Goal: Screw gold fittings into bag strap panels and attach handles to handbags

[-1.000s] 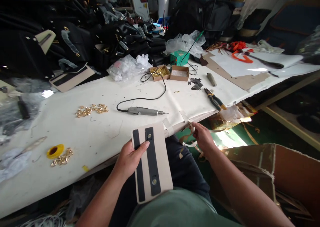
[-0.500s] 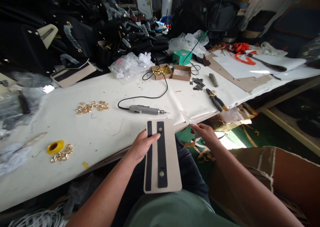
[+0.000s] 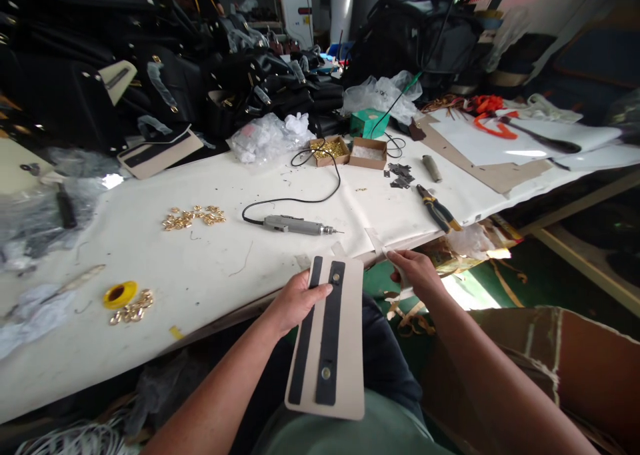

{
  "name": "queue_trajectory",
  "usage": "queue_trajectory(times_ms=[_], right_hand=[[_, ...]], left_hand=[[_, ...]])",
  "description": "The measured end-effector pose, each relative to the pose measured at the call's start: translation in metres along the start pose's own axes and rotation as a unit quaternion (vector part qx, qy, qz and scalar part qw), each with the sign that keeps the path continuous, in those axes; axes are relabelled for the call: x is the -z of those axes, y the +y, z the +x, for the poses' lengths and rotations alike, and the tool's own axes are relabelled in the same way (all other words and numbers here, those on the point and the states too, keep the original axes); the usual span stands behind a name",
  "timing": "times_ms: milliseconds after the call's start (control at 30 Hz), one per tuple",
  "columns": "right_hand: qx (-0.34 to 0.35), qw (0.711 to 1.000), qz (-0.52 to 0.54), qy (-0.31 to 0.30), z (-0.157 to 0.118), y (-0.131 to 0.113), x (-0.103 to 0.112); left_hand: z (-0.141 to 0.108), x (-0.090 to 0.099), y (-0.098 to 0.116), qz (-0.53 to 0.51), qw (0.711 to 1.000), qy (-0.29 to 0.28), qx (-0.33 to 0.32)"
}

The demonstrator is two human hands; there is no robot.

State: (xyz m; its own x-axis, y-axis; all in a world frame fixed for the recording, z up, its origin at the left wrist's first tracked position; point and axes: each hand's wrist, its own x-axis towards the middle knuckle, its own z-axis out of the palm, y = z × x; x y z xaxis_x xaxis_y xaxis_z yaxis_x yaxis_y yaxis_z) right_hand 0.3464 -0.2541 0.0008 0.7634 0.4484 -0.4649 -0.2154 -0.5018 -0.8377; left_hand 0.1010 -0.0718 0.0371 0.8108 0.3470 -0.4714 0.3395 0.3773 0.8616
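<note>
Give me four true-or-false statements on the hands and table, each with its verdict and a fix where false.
1. The left hand holds the beige panel. True.
2. The right hand grips the pliers. False: the right hand holds a pale strip at the edge of the table.
3. The grey power tool lies on the table. True.
4. The yellow roll lies inside a cardboard box. False: the yellow roll lies beside gold-coloured pieces.

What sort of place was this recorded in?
Probably a bag-making workshop: black bags are heaped along the worktable, which holds gold-coloured fittings and a corded power tool.
</note>
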Motion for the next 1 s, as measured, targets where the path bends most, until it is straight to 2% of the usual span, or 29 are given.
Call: queue_trajectory(times_ms=[200,433,600,667,733,800,833,900,1000], right_hand=[[0.053,0.996,-0.071,0.030,-0.001,-0.003,-0.002],[0.092,0.986,-0.126,0.049,-0.001,0.008,-0.004],[0.179,0.965,-0.180,0.067,-0.028,-0.012,-0.013],[0.239,0.951,-0.193,0.017,-0.050,-0.026,-0.024],[0.291,0.931,-0.199,-0.089,-0.072,-0.039,-0.038],[0.295,0.915,-0.201,-0.186,-0.088,-0.047,-0.051],[0.282,0.914,-0.203,-0.211,-0.093,-0.049,-0.057],[0.258,0.918,-0.214,-0.212,-0.097,-0.051,-0.067],[0.244,0.926,-0.227,-0.175,-0.096,-0.049,-0.075]], left_hand=[[-0.003,0.002,-0.005,0.028,1.000,-0.008,-0.001],[-0.009,0.002,-0.010,-0.023,1.000,-0.006,0.016],[-0.006,0.002,-0.019,-0.053,0.998,-0.001,0.021],[-0.004,0.002,-0.023,-0.051,0.998,0.007,0.020],[-0.004,0.001,-0.024,-0.054,0.998,0.014,0.011],[-0.005,0.000,-0.022,-0.062,0.998,0.012,-0.002],[-0.007,0.000,-0.020,-0.066,0.998,0.009,-0.007],[-0.013,0.000,-0.015,-0.073,0.997,0.007,-0.010],[-0.019,0.000,-0.010,-0.081,0.996,-0.003,-0.029]])
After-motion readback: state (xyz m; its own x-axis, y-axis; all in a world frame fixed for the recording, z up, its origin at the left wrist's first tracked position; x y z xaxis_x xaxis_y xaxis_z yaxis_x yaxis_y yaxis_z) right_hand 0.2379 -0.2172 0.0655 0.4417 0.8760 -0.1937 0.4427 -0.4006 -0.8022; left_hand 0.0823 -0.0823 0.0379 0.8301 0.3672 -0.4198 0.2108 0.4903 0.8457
